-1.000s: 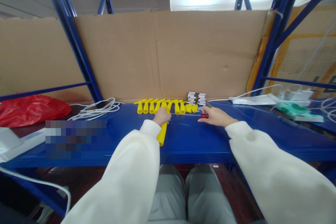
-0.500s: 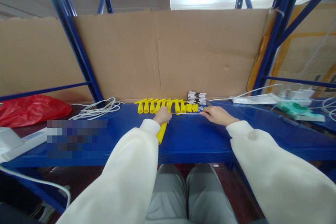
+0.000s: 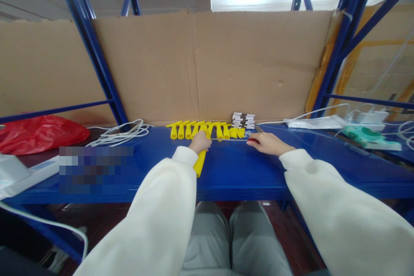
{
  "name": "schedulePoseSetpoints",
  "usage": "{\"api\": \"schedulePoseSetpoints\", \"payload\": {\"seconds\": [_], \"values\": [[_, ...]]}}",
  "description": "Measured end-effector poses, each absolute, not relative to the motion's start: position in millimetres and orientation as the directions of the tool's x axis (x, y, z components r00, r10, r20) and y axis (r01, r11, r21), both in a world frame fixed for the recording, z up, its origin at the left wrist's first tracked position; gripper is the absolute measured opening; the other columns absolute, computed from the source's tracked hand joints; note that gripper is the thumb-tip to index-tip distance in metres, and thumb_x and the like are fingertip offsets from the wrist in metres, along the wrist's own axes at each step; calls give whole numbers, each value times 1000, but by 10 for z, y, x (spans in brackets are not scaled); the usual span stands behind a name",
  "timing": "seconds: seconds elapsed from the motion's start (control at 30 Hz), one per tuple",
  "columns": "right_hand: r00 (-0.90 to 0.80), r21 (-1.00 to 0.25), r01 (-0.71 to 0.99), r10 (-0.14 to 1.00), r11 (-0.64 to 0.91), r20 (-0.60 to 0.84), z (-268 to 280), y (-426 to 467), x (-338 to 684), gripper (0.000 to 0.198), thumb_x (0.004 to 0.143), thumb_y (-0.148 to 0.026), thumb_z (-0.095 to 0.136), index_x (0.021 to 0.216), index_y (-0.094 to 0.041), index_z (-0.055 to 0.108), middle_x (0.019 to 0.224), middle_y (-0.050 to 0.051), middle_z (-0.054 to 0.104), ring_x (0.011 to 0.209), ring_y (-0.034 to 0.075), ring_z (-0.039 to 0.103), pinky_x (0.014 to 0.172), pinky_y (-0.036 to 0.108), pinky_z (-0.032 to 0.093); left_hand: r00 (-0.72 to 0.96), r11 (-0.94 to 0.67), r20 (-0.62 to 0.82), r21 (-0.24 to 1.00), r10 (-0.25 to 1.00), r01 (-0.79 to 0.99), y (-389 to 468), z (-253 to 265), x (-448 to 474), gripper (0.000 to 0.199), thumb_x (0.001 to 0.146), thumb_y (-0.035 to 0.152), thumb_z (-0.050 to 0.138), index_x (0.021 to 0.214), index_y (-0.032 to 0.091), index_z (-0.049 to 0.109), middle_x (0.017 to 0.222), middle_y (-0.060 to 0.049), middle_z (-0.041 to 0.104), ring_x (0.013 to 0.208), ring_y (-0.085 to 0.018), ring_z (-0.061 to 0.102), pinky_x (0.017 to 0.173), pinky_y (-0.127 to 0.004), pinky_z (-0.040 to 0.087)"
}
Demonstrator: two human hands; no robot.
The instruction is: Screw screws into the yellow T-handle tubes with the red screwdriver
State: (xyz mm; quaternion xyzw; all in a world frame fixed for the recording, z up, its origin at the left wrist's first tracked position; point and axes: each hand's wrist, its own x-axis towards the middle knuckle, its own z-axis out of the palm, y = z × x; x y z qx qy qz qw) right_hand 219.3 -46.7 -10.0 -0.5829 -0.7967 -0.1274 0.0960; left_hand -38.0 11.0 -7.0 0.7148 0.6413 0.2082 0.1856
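Observation:
My left hand is closed around a yellow plastic piece with a tube-shaped handle that points toward me. A screwdriver lies level between my hands, its long metal shaft reaching the yellow piece at my left fingers. Its red handle is gripped in my closed right hand. Whether the tip sits in a screw is too small to see. Behind my left hand stands a row of similar yellow pieces. Small flat yellow parts and a pile of tiny metal parts, perhaps screws, lie near the screwdriver.
A stack of white packs with dark bands stands against the cardboard wall. Coiled white cables and a red plastic bag are at left. On the right are a green-and-white packet and more cables. Blue posts flank the bench.
My right fingers have shifted on the screwdriver, so more of its red handle shows. My left hand and the yellow piece stay nearly in place.

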Motion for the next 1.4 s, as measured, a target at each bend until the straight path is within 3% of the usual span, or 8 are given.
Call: {"api": "schedulePoseSetpoints", "payload": {"seconds": [0.13, 0.27, 0.4, 0.77, 1.0, 1.2, 1.4], "values": [[-277, 12, 958, 916, 286, 290, -115, -452, 2202, 17, 92, -35, 63, 102, -21, 63, 88, 7, 75, 75, 21, 69, 66, 27, 45, 78, -93, 51, 545, 996, 833, 104, -68, -381, 18, 85, 10, 55, 79, 10, 72, 82, -16, 77, 75, -22, 76, 63, -23, 56], [-263, 44, 964, 904, 264, 336, -128, -426, 2228, 11, 92, -32, 62, 97, -22, 63, 86, 6, 73, 73, 21, 68, 65, 27, 43, 69, -79, 38, 554, 997, 829, 95, -59, -380, 18, 85, 9, 57, 76, 11, 72, 81, -14, 77, 74, -22, 76, 63, -24, 57], [-272, 81, 962, 907, 259, 321, -118, -427, 2234, 17, 95, -36, 58, 98, -22, 68, 92, 8, 76, 82, 23, 71, 70, 29, 46, 68, -79, 41, 563, 997, 823, 88, -57, -383, 16, 85, 9, 57, 76, 9, 71, 79, -15, 76, 73, -21, 75, 61, -24, 56], [-283, 50, 957, 885, 286, 369, -143, -413, 2253, 12, 92, -28, 60, 100, -22, 65, 89, 6, 75, 78, 21, 70, 67, 27, 45, 65, -69, 27, 559, 998, 827, 79, -53, -394, 15, 82, 8, 58, 72, 12, 69, 74, -12, 75, 73, -20, 75, 62, -23, 56], [-325, 59, 943, 865, 328, 383, -115, -413, 2282, 16, 94, -35, 58, 99, -25, 70, 95, 6, 77, 85, 22, 71, 72, 28, 48, 64, -82, 53, 478, 997, 874, 122, -56, -400, 13, 81, 10, 59, 77, 13, 71, 78, -14, 76, 77, -22, 75, 64, -23, 54], [-265, 71, 964, 882, 258, 389, -76, -407, 2219, 15, 90, -32, 64, 102, -23, 67, 87, 6, 76, 77, 22, 69, 67, 28, 45, 71, -101, 88, 408, 994, 907, 179, -50, -408, 12, 78, 11, 63, 86, 10, 73, 85, -17, 77, 85, -24, 76, 70, -25, 54], [-295, 72, 954, 869, 291, 396, -73, -418, 2261, 14, 92, -34, 62, 95, -23, 69, 87, 6, 76, 78, 22, 69, 67, 28, 44, 73, -109, 109, 379, 991, 919, 179, -49, -410, 14, 78, 13, 64, 89, 12, 73, 85, -14, 77, 88, -24, 75, 73, -24, 54]]}}
